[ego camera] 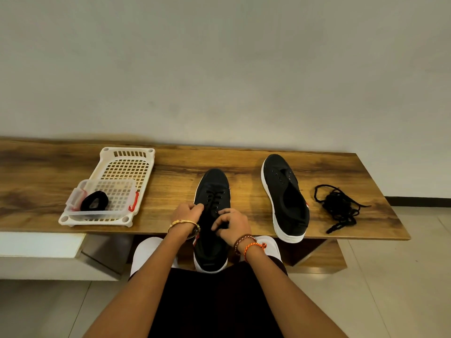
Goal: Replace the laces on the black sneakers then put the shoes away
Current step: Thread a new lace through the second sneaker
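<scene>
A black sneaker with a white sole [212, 184] lies toe away from me, its heel overhanging the front edge of the wooden table [170, 172]. A black lace runs through its upper eyelets. My left hand [187, 212] pinches at the left side of the lacing. My right hand [230, 222] has curled fingers pinching the lace over the tongue. A second black sneaker [285, 198] lies to the right with bare eyelets. A tangled pile of black laces [339, 206] sits right of it.
A white perforated plastic basket [127, 154] stands at the left of the table. A clear plastic box [80, 191] with a red latch rests in it and holds a coiled black lace [94, 200]. A plain wall rises behind the table. Tiled floor lies below.
</scene>
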